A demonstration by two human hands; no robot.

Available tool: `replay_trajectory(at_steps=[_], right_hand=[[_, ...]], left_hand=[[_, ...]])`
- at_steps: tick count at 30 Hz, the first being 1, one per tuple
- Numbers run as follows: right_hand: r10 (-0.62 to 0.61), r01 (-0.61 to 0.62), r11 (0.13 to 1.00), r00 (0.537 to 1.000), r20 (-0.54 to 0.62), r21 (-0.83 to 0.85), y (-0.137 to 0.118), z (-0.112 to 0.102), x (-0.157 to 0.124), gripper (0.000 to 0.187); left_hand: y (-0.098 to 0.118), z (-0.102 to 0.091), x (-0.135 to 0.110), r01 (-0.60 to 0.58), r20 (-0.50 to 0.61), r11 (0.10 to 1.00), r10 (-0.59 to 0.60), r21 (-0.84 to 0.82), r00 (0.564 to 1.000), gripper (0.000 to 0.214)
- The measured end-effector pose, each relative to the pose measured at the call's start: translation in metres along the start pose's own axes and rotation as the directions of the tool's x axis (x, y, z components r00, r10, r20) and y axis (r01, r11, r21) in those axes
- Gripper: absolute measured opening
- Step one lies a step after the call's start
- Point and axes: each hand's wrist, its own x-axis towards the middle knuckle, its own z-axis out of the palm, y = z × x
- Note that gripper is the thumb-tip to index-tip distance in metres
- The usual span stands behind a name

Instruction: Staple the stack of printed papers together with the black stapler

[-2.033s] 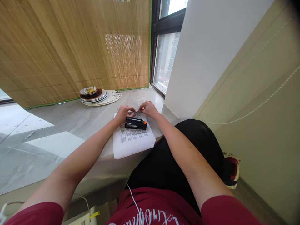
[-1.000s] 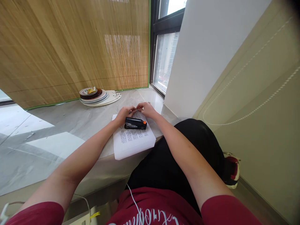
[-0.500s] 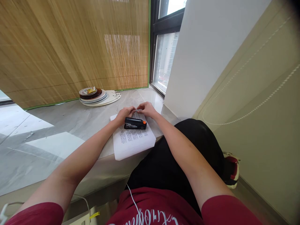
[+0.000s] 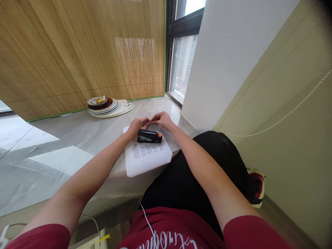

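White printed paper (image 4: 145,165) lies on the stone sill, its near edge reaching over the sill's front. On top of it rests a black stapler (image 4: 149,137) with an orange end to the right. Beyond the stapler, at the paper's far edge, my left hand (image 4: 138,125) has its fingers drawn together. My right hand (image 4: 163,121) meets it from the right, thumb and fingertips pinched. The fingertips of both hands touch or nearly touch; whatever sits between them is too small to make out.
Stacked plates (image 4: 103,105) with a small yellow packet on top stand at the back left, by a bamboo blind (image 4: 83,52). A window (image 4: 183,65) and a white wall (image 4: 223,62) bound the right. My bent knee (image 4: 220,148) is close to the sill's edge.
My right hand's fingers have closed in toward the left fingertips; a small pale strip seen between them before is now mostly hidden. Stapler and paper stay nearly in place.
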Motion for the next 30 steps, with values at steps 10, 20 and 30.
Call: replay_trajectory(at_steps=[10,20,30], right_hand=[[0.002,-0.009,0.998,0.993,-0.115,-0.063,-0.011,-0.007,-0.002,0.006],[0.261,-0.254,0.953,0.965,-0.022,0.163,-0.009,-0.002,0.000,0.033],[0.092,-0.097,0.994,0.991,-0.101,-0.042,-0.007,-0.003,-0.001,0.034]], left_hand=[[-0.003,-0.002,0.003,-0.081,-0.073,0.997,0.081,0.003,0.994,0.029],[0.002,-0.004,0.002,-0.106,-0.054,0.992,0.110,0.072,0.992,0.021],[-0.018,0.005,0.003,-0.089,0.095,0.992,0.080,0.088,0.992,0.019]])
